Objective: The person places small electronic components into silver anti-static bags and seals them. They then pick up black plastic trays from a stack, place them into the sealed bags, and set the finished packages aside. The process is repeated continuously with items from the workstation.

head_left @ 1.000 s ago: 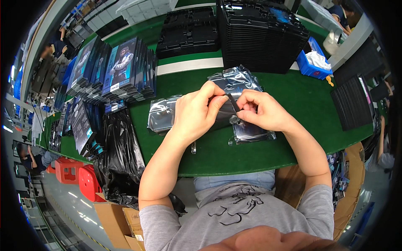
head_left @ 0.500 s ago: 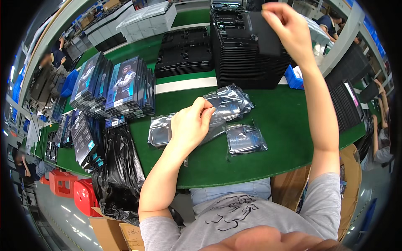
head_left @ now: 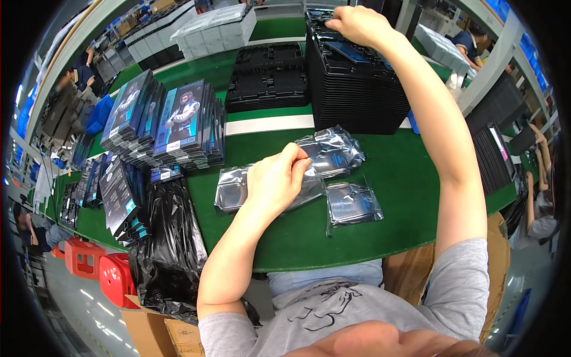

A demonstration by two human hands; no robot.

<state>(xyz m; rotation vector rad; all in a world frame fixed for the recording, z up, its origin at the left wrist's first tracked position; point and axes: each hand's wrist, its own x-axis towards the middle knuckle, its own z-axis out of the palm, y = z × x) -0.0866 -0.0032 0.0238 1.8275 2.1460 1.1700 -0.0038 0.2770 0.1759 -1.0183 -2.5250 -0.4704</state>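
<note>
My left hand (head_left: 273, 181) is closed in a pinch over the middle of the green table, on a clear plastic bag (head_left: 309, 193). Close by lie several bagged dark flat items: one (head_left: 231, 189) left of that hand, one (head_left: 330, 156) beyond it, and one (head_left: 355, 204) to its right. Far forward, my right hand (head_left: 360, 27) is over a tall stack of black plastic trays (head_left: 357, 89), its fingers curled together. What they grip, if anything, is hidden. A dark blue flat piece (head_left: 347, 52) rests on the top tray, just below that hand.
Left of the bags stand piles of printed boxes (head_left: 181, 119), with a black plastic bag (head_left: 172, 226) hanging over the table edge. A lower stack of black trays (head_left: 267, 77) stands left of the tall one. Red stools (head_left: 116, 279) are on the floor; co-workers sit at both sides.
My right hand has moved left and forward over the tall tray stack. The dark flat panel beneath it is no longer seen there; a bluish piece shows on the top tray. My left hand hardly moved.
</note>
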